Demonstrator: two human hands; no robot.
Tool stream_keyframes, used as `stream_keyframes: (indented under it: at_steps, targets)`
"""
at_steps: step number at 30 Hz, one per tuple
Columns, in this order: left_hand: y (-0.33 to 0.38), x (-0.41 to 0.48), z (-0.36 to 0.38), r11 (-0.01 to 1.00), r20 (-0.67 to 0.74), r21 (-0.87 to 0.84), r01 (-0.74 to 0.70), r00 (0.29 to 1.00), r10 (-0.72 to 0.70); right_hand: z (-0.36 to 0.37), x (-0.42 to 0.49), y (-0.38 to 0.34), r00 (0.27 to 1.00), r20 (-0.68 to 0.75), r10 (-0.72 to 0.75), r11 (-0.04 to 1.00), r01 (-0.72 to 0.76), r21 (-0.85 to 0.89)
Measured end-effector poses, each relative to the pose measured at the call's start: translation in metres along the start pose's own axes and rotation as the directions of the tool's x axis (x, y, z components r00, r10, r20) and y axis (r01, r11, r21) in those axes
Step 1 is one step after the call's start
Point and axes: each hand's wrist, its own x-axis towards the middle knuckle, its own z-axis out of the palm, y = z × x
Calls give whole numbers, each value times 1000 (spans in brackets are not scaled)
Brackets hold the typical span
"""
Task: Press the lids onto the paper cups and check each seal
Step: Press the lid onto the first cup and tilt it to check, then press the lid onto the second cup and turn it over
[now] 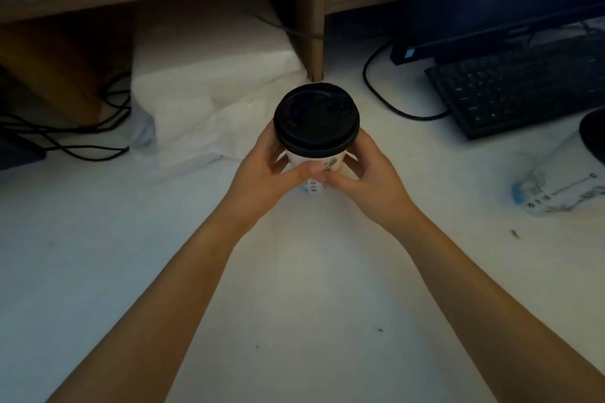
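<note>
A white paper cup (322,163) with a small print on its side is at the centre of the view, above the white table. A black plastic lid (316,118) sits on its rim. My left hand (268,175) wraps the cup's left side and my right hand (366,178) wraps its right side. Both thumbs meet across the front of the cup, just below the lid. The lower part of the cup is hidden behind my hands.
A black keyboard (520,88) and a monitor base (491,39) stand at the back right with a black cable (386,98). A crumpled plastic wrapper (556,193) lies at right. White plastic bags (209,108), a wooden shelf leg (314,26) and cables (82,127) fill the back left.
</note>
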Motion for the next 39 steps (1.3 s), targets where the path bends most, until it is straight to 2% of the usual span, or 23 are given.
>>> stream_keyframes:
  at_steps: [4,7,9,12,15,19,25,27,30,33,39]
  targets:
    - [7,-8,2,984,-28,162,70,997,-66,-5,-1,-5,999,37,21,999,-19,-49]
    - [17,-23,-1,884,-129,391,255,967,-221,-18,-6,-8,996,46,74,988,-67,-138]
    - [21,-41,-2,827,-160,452,334,942,-294,-31,-16,-12,990,22,136,975,-130,-177]
    - [25,-61,15,833,-96,472,290,956,-278,-55,-41,-13,979,-32,202,957,-204,-206]
    - [33,-56,52,878,29,418,233,963,-269,-86,-75,-11,962,-116,248,931,-270,-245]
    - [49,-29,116,938,164,266,222,948,-271,-134,-120,-10,900,-310,307,880,-392,-269]
    - [77,7,208,978,213,75,193,955,-204,-192,-145,-5,774,-551,312,813,-518,-267]
    - [86,19,232,983,246,11,184,952,-181,-203,-137,-3,770,-582,264,843,-477,-248]
    - [92,33,260,985,273,-37,167,950,-151,-213,-121,-1,809,-553,199,909,-363,-205]
    - [90,37,274,985,257,-72,158,957,-134,-218,-111,2,843,-517,151,949,-269,-163]
    - [79,37,282,977,196,-132,169,970,-142,-218,-112,15,838,-537,96,984,-162,-78]
